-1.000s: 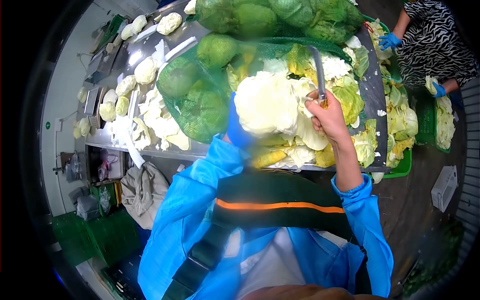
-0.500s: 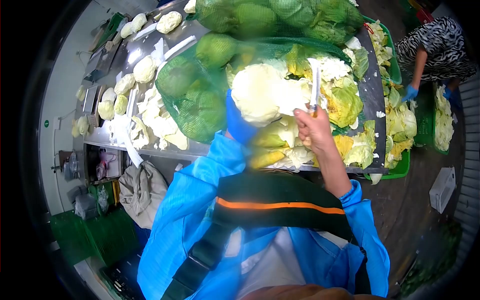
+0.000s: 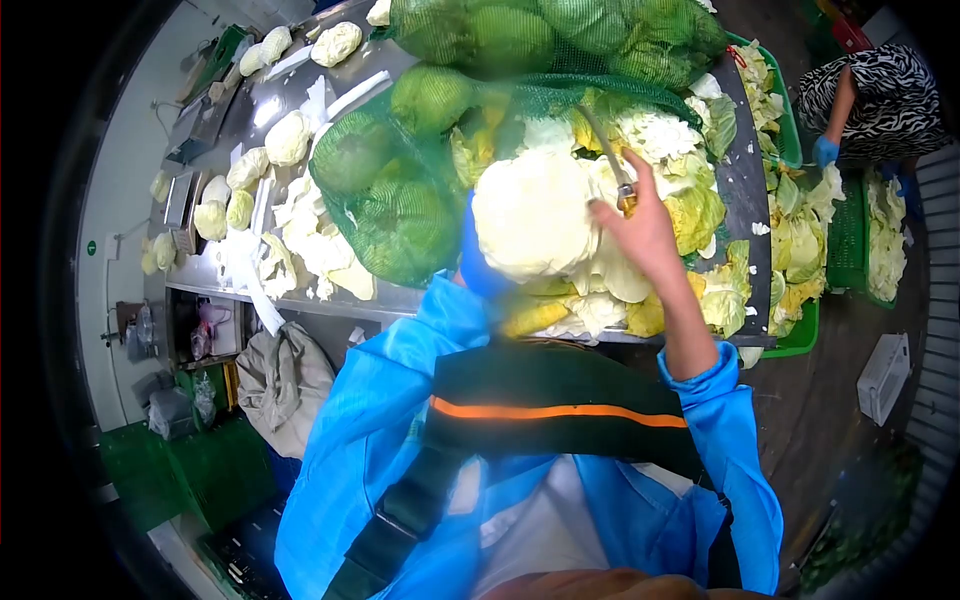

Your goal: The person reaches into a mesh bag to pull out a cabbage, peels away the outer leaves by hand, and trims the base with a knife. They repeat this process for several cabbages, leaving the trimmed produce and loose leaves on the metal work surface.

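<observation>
A pale, trimmed cabbage (image 3: 530,215) is held over the table in front of me. My left hand (image 3: 480,255), in a blue glove, grips it from the left side; its fingers are mostly hidden behind the head. My right hand (image 3: 645,235), bare, is closed round the handle of a knife (image 3: 605,145). The blade points up and to the left, above the cabbage's right side. My right thumb reaches toward the cabbage, close to a loose leaf (image 3: 620,275) hanging at its right. Yellowed outer leaves (image 3: 695,215) lie under and beside my hands.
Green net bags (image 3: 400,220) of cabbages lie on the metal table (image 3: 745,190). Trimmed heads (image 3: 288,138) and white scraps are at left. Green crates (image 3: 800,335) of leaves stand off the right edge. At far right, a co-worker's gloved hand (image 3: 825,152) is near the crates.
The knife has swung from upright to leaning left, and my right hand has turned with its thumb toward the cabbage. The cabbage has shifted slightly downward. The co-worker's hand has moved up.
</observation>
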Available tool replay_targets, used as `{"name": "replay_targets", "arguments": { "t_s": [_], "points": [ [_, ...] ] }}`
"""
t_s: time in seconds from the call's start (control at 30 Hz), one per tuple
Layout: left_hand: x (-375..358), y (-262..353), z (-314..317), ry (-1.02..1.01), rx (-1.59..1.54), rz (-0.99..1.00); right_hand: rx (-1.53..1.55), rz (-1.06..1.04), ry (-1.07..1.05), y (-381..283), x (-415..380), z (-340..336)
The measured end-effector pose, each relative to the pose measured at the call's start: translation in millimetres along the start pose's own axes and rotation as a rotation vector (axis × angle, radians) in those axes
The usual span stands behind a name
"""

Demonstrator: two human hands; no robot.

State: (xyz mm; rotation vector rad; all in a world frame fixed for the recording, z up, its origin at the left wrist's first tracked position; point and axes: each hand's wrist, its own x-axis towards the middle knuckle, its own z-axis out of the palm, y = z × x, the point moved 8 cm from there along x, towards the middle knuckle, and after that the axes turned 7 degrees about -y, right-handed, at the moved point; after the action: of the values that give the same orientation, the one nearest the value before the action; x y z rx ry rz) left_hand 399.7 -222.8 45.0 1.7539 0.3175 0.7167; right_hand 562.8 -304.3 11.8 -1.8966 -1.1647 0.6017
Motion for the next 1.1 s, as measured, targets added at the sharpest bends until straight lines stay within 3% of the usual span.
{"name": "replay_targets", "arguments": {
  "t_s": [0.07,0.13,0.23,0.3,0.37,0.4,0.43,0.5,0.53,0.57,0.6,0.63,0.67,0.7,0.73,0.8,0.87,0.93,1.03,1.1],
  "points": [
    [-1,-6,2,-0.03,-0.004,-0.004,-0.219,-0.17,0.066,-54,-11,-4],
    [-10,-41,9,0.0,-0.691,-0.223,-0.335,-0.302,0.075,-72,-18,-2],
    [-5,-32,11,-0.086,-0.367,-0.201,-0.368,-0.485,0.088,-71,-19,-1],
    [-2,-33,9,-0.07,-0.245,-0.135,-0.219,-0.32,0.101,-43,-13,-11],
    [3,-2,9,-0.077,0.207,0.046,-0.094,-0.115,0.136,-5,-8,-24],
    [9,31,18,-0.137,0.625,0.17,-0.046,0.006,0.167,18,-3,-33],
    [13,64,27,-0.131,1.032,0.326,-0.187,0.06,0.19,34,-1,-39],
    [15,68,26,-0.127,1.099,0.363,-0.352,0.151,0.145,69,-1,-36],
    [16,58,19,-0.123,0.879,0.287,-0.434,0.197,0.122,85,-1,-33],
    [14,28,10,-0.132,0.4,0.133,-0.409,0.164,0.109,95,-1,-29],
    [9,-1,5,-0.082,-0.103,-0.027,-0.126,0.245,0.049,87,-3,-27],
    [4,-17,4,-0.047,-0.418,-0.129,0.158,0.319,-0.014,61,-7,-25],
    [5,-30,11,-0.061,-0.641,-0.182,0.441,0.388,-0.084,47,-13,-16],
    [6,-39,16,-0.068,-0.854,-0.225,0.675,0.318,-0.203,40,-14,-2],
    [6,-47,20,-0.067,-1.002,-0.266,0.774,0.309,-0.204,33,-15,8],
    [3,-56,20,-0.082,-1.27,-0.316,0.693,0.266,-0.244,40,-10,25],
    [-12,-56,10,-0.159,-1.443,-0.408,0.797,0.348,-0.162,37,-13,28],
    [-18,-47,-4,0.0,-1.199,-0.45,0.712,0.265,-0.179,26,-7,32],
    [-27,-48,-38,0.124,-1.251,-0.264,1.065,0.243,-0.172,1,3,54],
    [-36,-38,-80,0.169,-0.99,-0.124,0.911,0.246,-0.263,-13,14,73]
  ]
}}
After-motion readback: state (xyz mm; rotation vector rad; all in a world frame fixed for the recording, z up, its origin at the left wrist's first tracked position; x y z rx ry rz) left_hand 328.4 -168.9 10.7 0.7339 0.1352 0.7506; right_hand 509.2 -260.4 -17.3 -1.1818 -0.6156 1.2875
